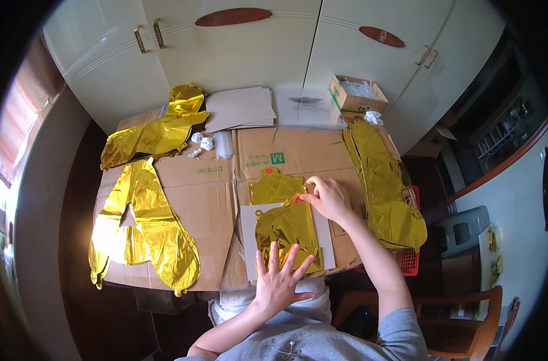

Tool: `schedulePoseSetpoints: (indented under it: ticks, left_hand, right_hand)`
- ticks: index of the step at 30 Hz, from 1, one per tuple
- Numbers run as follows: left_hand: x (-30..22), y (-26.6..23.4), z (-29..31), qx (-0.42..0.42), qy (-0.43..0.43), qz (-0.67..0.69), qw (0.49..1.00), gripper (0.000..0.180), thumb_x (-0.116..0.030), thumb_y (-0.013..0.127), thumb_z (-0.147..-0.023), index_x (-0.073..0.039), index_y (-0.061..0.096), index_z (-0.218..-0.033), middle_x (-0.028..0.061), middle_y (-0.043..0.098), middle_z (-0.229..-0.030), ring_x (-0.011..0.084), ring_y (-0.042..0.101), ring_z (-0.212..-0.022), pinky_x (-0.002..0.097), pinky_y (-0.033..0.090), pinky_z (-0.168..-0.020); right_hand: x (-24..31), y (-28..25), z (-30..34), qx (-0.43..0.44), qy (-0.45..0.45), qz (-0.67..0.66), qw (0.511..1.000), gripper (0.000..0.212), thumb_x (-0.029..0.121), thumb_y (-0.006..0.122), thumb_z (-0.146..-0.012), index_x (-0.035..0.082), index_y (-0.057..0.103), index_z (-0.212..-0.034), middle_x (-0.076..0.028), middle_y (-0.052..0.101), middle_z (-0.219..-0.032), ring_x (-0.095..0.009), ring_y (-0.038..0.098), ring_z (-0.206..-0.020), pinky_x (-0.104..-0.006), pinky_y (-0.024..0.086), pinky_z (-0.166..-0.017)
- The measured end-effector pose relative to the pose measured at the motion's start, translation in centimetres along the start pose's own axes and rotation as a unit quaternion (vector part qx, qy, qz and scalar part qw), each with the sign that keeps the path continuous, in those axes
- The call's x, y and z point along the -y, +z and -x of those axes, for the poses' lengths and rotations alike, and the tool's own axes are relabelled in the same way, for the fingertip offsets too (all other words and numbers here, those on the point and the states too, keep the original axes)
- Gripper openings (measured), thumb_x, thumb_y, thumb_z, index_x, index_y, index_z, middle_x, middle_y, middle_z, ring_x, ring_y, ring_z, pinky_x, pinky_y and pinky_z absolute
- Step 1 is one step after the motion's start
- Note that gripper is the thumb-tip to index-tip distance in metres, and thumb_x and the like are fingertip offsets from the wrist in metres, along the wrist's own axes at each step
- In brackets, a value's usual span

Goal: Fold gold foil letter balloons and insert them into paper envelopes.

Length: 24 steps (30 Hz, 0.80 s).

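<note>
A flat gold foil balloon (289,225) lies folded on a pale card (325,243) in front of me. My left hand (280,281) rests on its near end, fingers spread and palm down. At its far right corner, beside a small red spot, my right hand (327,200) has its thumb and bent fingers closed on the foil. Just beyond the card's far edge, more gold foil (277,188) with a tab and another red spot stretches away; whether it belongs to the same balloon I cannot tell.
Flattened cardboard (193,180) covers the table. Gold balloons lie at left (144,210), far left (150,141) and right (382,186). Grey cards (241,108), clear plastic sleeves (307,108), clear straws (224,144) and a small box (358,95) sit along the back. A wooden chair (466,325) stands right.
</note>
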<state>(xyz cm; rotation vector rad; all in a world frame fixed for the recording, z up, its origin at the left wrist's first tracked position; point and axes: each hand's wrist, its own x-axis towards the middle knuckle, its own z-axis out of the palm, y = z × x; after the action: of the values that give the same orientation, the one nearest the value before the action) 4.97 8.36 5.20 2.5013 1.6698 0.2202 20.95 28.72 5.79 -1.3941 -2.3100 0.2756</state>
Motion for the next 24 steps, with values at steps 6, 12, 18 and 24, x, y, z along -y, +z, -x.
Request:
schedulePoseSetpoints:
  ticks: [6,12,18,24]
  left_hand:
    - [0.0,-0.1,0.1,0.002,0.005,-0.001,1.0,0.091,-0.079,0.058,-0.064,-0.038,0.039,-0.142,0.0078,0.034,-0.149,0.0518,0.019,-0.137,0.0749,0.01,-0.103]
    - [-0.2,0.0,0.1,0.006,0.008,-0.004,1.0,0.092,-0.078,0.061,-0.063,-0.038,0.038,-0.143,0.0082,0.032,-0.15,0.0526,0.018,-0.137,0.075,0.01,-0.102]
    - [-0.4,-0.8,-0.1,0.012,0.003,-0.014,1.0,0.093,-0.076,0.062,-0.065,-0.036,0.036,-0.144,0.0088,0.032,-0.149,0.0518,0.022,-0.135,0.0745,0.017,-0.101]
    - [-0.7,-0.5,-0.3,-0.002,0.008,-0.021,1.0,0.095,-0.075,0.066,-0.061,-0.034,0.04,-0.142,0.0135,0.036,-0.147,0.0546,0.022,-0.134,0.0736,0.014,-0.103]
  right_hand:
    - [-2.2,-2.0,-0.3,0.197,0.041,-0.28,0.939,0.041,0.026,0.074,-0.083,0.011,0.052,-0.114,-0.003,0.06,-0.085,-0.014,0.058,-0.075,-0.0314,0.048,-0.068]
    - [-5.0,-2.3,0.3,0.193,0.129,-0.424,0.875,0.036,0.002,0.064,-0.086,0.004,0.053,-0.12,-0.001,0.06,-0.084,-0.007,0.056,-0.079,-0.0219,0.046,-0.071]
    - [-11.4,-8.2,-0.1,-0.013,0.214,-0.343,0.914,0.027,0.002,0.06,-0.088,0.002,0.058,-0.114,-0.009,0.066,-0.094,-0.015,0.062,-0.085,-0.0266,0.05,-0.077]
    - [-19.6,-11.8,2.3,-0.09,0.264,-0.265,0.923,0.03,0.002,0.06,-0.085,0.002,0.058,-0.115,-0.011,0.068,-0.094,-0.016,0.062,-0.082,-0.028,0.048,-0.074]
